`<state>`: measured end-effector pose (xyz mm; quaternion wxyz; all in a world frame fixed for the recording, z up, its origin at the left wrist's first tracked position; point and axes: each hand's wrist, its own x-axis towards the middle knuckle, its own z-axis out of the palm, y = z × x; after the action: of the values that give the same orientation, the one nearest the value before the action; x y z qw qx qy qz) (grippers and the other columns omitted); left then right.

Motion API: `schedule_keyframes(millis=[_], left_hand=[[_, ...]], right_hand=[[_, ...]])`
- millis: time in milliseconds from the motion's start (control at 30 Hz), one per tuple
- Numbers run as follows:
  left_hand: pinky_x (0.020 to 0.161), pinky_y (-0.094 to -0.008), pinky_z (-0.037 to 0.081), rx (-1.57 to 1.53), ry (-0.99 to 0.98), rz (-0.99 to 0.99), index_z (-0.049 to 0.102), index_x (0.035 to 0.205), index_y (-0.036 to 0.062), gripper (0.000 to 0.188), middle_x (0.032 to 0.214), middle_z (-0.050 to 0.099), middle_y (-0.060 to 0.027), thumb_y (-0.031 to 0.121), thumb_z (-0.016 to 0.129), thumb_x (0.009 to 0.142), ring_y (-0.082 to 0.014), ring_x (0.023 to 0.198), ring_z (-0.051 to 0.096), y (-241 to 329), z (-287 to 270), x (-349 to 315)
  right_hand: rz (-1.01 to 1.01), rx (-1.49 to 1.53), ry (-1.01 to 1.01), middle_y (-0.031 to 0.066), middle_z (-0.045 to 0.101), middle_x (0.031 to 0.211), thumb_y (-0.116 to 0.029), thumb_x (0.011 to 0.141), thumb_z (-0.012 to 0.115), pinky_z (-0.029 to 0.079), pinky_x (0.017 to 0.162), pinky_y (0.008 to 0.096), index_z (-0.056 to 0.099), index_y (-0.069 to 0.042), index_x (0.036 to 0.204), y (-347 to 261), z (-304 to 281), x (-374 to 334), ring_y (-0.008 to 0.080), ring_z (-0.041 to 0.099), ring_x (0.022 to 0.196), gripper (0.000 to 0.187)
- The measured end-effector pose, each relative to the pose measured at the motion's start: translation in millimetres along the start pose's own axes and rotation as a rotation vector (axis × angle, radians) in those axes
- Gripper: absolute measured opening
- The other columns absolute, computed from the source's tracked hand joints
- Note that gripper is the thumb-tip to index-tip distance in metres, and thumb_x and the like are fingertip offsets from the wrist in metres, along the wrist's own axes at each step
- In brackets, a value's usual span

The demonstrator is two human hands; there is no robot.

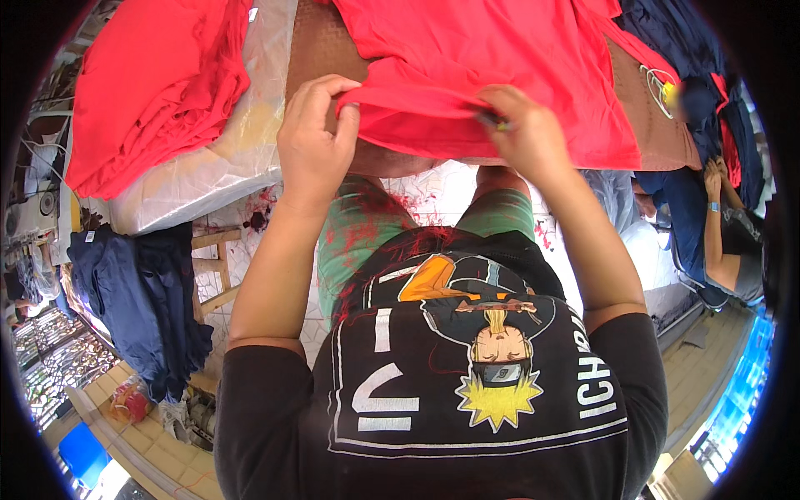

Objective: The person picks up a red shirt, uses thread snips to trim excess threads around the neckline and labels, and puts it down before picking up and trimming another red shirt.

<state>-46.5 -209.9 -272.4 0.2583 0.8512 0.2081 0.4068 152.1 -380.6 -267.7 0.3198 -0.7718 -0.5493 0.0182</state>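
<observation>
Left hand pinches the red cloth by its near edge, thumb against fingers; the cloth spreads beyond both hands, its edge reaching the right hand, curled around a blurred dark tool.

The red cloth is a bright, plain, soft piece, wide and loosely creased. It lies spread over the brown-covered table, filling the view around 12 o'clock and running out past the upper edge. Its flat lower corner reaches toward 2 o'clock. Nearer the centre, toward 11 o'clock, the near edge is lifted into a folded band, stretched between the left hand and the right hand. The small tool, dark with a yellow-green part, sits in the right fingers at about 1 o'clock, against the band's end; blurred and mostly covered, its shape is unclear.
</observation>
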Motion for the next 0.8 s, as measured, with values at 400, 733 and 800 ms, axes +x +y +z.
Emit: schedule_keyframes(millis=[400, 733, 800], left_hand=[[0.08, -0.0264, 0.048, -0.656, -0.294, -0.521, 0.062, 0.106, 0.0008, 0.022, 0.104, 0.064, -0.0049, 0.019, 0.055, 0.096, -0.0119, 0.094, 0.061, -39, 12, 21], [0.082, -0.0311, 0.05, 0.006, -0.228, -0.041, 0.069, 0.102, 0.0035, 0.018, 0.107, 0.065, -0.0102, 0.012, 0.066, 0.087, -0.0203, 0.092, 0.065, -1, 12, 23], [0.081, -0.0325, 0.051, 0.087, -0.263, -0.09, 0.069, 0.103, 0.0044, 0.02, 0.108, 0.064, -0.0108, 0.012, 0.067, 0.084, -0.024, 0.09, 0.065, 1, 29, 16]], right_hand=[[0.281, 0.243, -0.067, 0.0038, 0.065, 0.077, -0.028, 0.087, 0.069, 0.048, 0.069, 0.0292, 0.067, -0.005, 0.096, 41, -25, 44, 0.0166, 0.06, 0.074, 0.025], [-0.006, 0.298, 0.157, 0.01, 0.066, 0.104, -0.022, 0.093, 0.057, 0.05, 0.079, 0.0366, 0.067, -0.008, 0.109, 10, -36, 41, 0.0244, 0.065, 0.089, 0.023], [0.069, 0.669, -0.022, 0.0097, 0.066, 0.1, -0.023, 0.096, 0.055, 0.051, 0.081, 0.0361, 0.066, -0.005, 0.108, -12, -41, 38, 0.0214, 0.065, 0.089, 0.025]])
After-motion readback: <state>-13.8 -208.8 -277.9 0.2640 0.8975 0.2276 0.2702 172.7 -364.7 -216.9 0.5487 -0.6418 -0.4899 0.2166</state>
